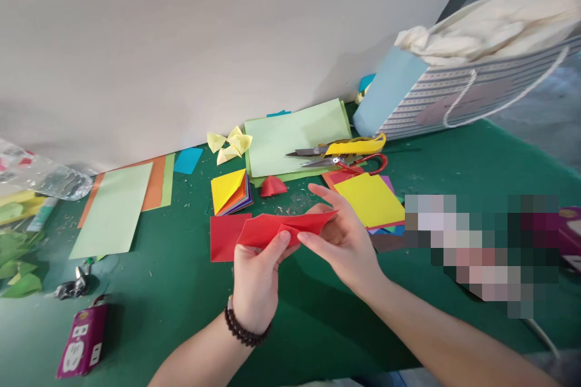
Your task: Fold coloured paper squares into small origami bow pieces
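My left hand [256,281], with a dark bead bracelet [242,326] on its wrist, and my right hand [342,242] both pinch a folded red paper [284,228] above the green mat [181,296]. The fingers of both hands rest on the fold. A flat red paper square [224,236] lies just under and left of my left hand. Beyond the hands sit a small folded red paper cone [273,186] and a stack of coloured paper squares [230,192] with yellow on top. A yellow square [370,199] lies right of my right hand.
Red-handled scissors [345,162] and a yellow strip [356,146] lie on a pale green sheet [295,136]. Folded pale yellow paper [229,144] sits nearby. A striped gift bag [472,94] stands back right, a plastic bottle [40,174] left, against a white wall [181,42].
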### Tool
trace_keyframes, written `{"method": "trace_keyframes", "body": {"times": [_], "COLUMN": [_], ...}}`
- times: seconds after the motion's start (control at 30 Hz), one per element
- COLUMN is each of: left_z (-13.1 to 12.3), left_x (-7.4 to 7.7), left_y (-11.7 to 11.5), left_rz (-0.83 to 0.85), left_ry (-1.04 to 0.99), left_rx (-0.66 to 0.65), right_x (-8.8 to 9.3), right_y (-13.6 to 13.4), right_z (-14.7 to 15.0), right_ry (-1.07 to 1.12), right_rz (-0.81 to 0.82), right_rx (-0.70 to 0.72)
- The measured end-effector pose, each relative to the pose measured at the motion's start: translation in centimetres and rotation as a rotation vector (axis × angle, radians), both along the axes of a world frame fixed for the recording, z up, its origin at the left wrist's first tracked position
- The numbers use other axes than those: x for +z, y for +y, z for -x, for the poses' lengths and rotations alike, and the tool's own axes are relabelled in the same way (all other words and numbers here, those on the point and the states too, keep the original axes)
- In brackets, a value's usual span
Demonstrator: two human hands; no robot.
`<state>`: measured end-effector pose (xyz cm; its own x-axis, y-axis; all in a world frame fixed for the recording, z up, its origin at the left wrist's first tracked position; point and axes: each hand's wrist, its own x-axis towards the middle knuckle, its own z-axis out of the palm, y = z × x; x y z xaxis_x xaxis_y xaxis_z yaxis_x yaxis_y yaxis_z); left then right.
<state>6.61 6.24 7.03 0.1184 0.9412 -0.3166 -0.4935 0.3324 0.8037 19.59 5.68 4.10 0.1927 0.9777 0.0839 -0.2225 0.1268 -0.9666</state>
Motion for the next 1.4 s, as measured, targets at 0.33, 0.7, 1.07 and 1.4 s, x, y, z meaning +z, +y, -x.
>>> {"method": "trace_keyframes", "body": {"times": [0.33, 0.7, 1.07, 1.4], "left_z": [-0.1, -0.2, -0.1, 0.4], "left_x": [-0.6, -0.5, -0.3, 4.6], "left_y": [0.1, 0.1, -0.1, 0.7], "left_rz": [0.055, 0.039, -0.113, -0.246], "left_ry": [-0.063, -0.048, 0.012, -0.132], "left_rx": [-0.024, -0.058, -0.061, -0.071], "right_x": [0.1, -0.4, -0.8, 6.1], "right_y": [-0.2, 0.0, -0.5, 2.9], "right_z": [0.2, 0.5, 0.7, 2.3], "right_ry": [0.002, 0.089, 0.113, 0.194], "right_rz": [0.064, 0.121, 0.125, -0.144], "right_rx": [-0.044, -0.047, 0.02, -0.1]}}
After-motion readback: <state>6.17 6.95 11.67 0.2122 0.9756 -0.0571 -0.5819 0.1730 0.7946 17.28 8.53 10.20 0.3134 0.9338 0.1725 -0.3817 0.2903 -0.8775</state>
